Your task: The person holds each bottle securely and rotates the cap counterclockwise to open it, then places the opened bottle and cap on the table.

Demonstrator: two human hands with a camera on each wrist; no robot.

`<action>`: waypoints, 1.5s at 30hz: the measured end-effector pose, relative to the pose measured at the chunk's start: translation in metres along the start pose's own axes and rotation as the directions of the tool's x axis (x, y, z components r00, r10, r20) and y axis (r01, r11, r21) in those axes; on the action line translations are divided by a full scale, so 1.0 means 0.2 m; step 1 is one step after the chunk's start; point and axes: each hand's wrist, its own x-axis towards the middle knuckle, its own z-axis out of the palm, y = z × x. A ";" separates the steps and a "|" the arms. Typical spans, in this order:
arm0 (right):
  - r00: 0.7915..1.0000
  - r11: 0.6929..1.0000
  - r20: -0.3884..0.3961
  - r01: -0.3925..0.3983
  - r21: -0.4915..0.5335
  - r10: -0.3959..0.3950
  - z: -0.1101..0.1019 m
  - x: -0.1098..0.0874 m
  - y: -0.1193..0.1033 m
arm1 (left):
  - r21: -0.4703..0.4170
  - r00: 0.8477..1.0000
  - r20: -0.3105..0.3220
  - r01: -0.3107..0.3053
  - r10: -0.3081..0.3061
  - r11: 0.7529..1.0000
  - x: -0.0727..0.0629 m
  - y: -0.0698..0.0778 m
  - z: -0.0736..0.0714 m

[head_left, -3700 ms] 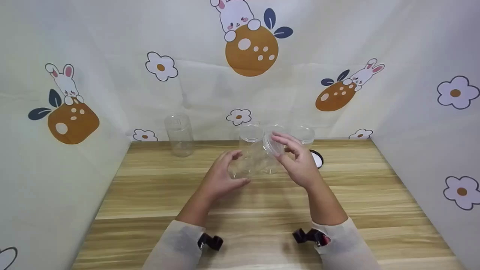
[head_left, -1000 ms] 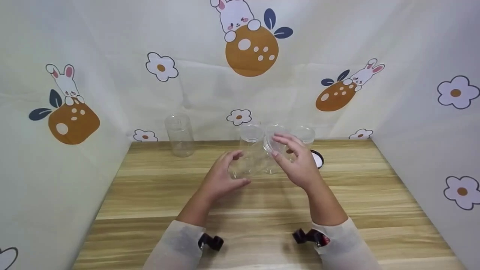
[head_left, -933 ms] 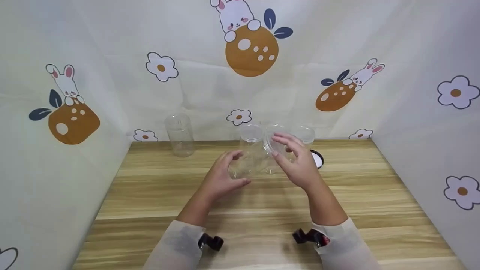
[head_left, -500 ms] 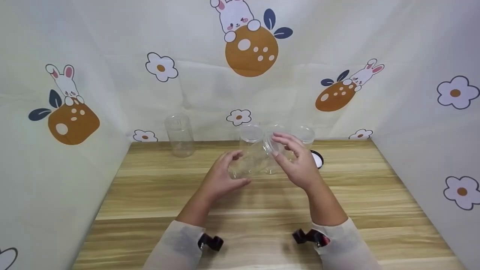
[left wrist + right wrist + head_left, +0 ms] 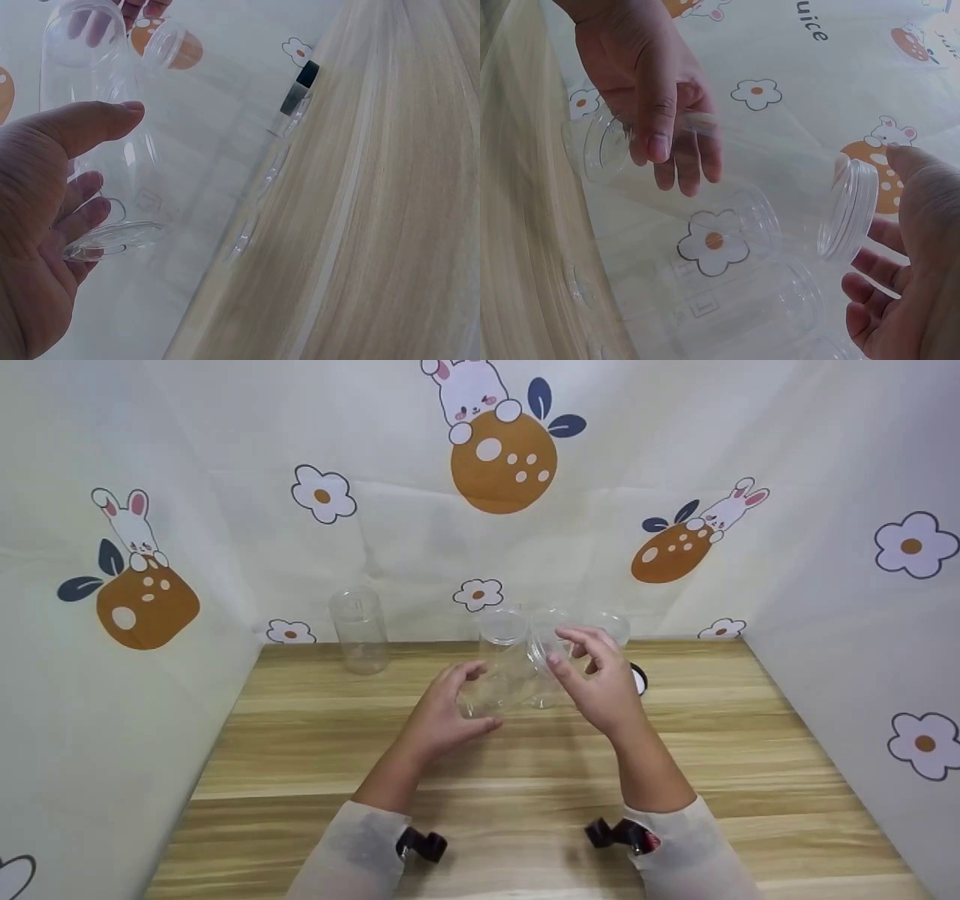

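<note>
Left hand (image 5: pixel 442 716) grips jar (image 5: pixel 780 180) — seemingly near base (image 5: pixel 606 148).

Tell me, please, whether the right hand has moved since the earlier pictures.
Yes, slightly: in the head view, the right hand has shifted to the right, now covering more of the black-rimmed lid, which has stayed put.

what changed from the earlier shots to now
The right hand has shifted a little to the right, easing back from the tilted clear jar and covering more of the black lid. The left hand still grips that jar; the upright jars stand where they were.
</note>
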 end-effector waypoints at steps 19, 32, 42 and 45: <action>0.995 0.999 0.096 0.031 0.018 -0.033 0.00 -0.01 -0.02 | 0.018 1.000 -0.008 0.012 -0.012 1.000 0.00 0.00 0.00; 0.993 0.995 0.090 0.064 0.076 -0.071 0.00 -0.01 -0.01 | 0.004 1.000 -0.016 0.004 -0.004 1.000 0.00 0.00 0.00; 1.000 1.000 0.016 0.003 0.015 -0.003 0.00 0.00 0.00 | 0.007 1.000 -0.015 0.007 -0.007 1.000 0.00 0.00 0.00; 1.000 1.000 0.018 -0.018 -0.005 0.018 0.00 0.00 -0.01 | 0.005 1.000 -0.017 0.004 -0.004 1.000 0.00 0.00 0.00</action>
